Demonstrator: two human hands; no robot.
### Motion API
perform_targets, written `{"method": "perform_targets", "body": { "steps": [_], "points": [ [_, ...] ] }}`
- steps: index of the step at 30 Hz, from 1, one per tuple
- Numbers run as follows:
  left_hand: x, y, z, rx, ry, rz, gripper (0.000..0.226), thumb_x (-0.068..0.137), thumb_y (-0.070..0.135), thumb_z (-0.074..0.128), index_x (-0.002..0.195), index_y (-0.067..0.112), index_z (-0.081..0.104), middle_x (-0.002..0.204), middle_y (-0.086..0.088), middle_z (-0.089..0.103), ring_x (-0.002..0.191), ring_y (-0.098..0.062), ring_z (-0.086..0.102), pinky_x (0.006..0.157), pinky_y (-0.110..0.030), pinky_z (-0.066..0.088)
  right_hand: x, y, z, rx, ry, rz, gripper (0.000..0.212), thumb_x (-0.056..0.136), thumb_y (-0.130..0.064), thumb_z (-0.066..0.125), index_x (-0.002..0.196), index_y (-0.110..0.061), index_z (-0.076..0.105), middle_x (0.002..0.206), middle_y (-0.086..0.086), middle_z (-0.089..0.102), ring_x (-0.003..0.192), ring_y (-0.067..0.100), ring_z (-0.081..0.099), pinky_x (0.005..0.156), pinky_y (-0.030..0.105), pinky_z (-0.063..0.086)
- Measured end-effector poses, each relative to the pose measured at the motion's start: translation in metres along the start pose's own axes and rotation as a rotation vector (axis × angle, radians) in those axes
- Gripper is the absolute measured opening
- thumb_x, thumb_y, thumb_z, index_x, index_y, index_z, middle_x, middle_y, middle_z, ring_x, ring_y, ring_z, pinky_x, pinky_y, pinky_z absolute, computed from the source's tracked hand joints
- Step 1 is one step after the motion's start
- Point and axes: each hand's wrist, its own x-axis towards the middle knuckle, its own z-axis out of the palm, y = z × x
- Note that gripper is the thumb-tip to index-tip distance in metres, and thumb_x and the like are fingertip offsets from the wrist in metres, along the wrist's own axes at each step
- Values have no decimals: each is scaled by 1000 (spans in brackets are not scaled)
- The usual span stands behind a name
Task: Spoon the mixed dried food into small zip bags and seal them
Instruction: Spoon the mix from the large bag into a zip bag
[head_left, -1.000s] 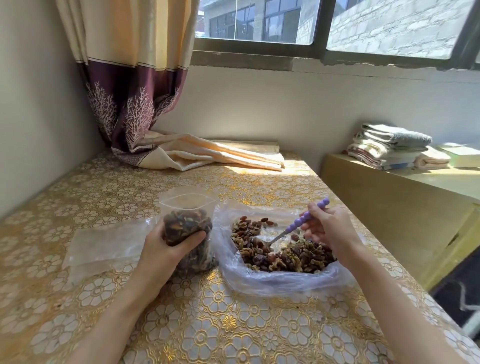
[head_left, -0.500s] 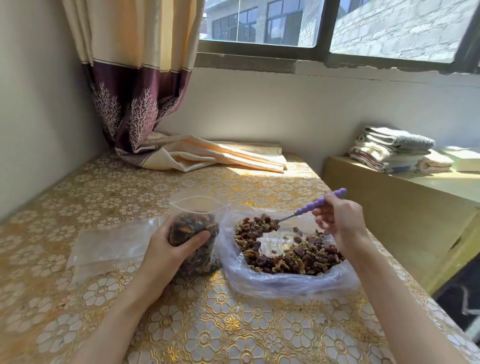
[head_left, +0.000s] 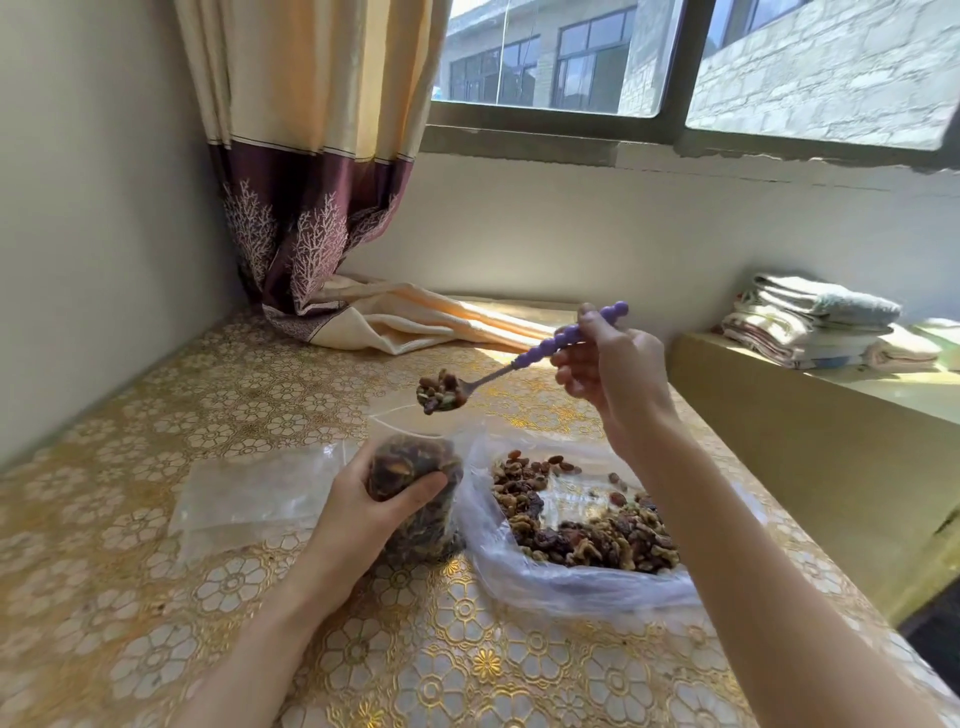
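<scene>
Sunlight from the window (head_left: 675, 62) falls across a worktop (head_left: 156, 623) covered in a gold floral cloth, with a curtain (head_left: 311, 156) trailing onto its far corner and folded towels (head_left: 815, 322) stacked on a ledge to the right. Near the front edge, the left hand (head_left: 363, 514) wraps its fingers round a small zip bag (head_left: 415, 483) standing upright, its mouth open and already well filled with mixed dried food. Just beside it on the right lies a big clear bag (head_left: 545, 582) spread open with more of the mix. Above the small bag's mouth, the right hand (head_left: 613, 374) pinches the purple beaded handle of a spoon (head_left: 498, 374), its bowl heaped. Flat empty bags (head_left: 249, 493) lie to the left
</scene>
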Motion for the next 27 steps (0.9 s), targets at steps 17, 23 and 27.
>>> {"method": "perform_targets", "body": {
  "steps": [17,23,27],
  "points": [
    [4,3,-4,-47,14,-42,42,51,40,81,91,36,68,92,10,72,86,-6,67,63,-15,51,-7,6,-5,130,-82,-154,26,97,-10,41,81,-3,60,60,2,66,48,12,51,43,19,40],
    [6,5,-8,-71,148,49,47,50,39,79,92,26,62,88,12,72,81,-1,66,60,-10,49,-13,22,-50,119,186,-48,28,97,-16,46,76,-4,60,55,2,63,46,12,51,42,18,39],
    [8,-4,-14,1,41,-68,60,51,40,88,103,33,59,102,3,68,97,-14,64,79,-28,52,-18,39,-81,-13,278,54,26,94,-12,47,73,-4,59,57,6,68,44,13,51,39,18,39]
  ]
}}
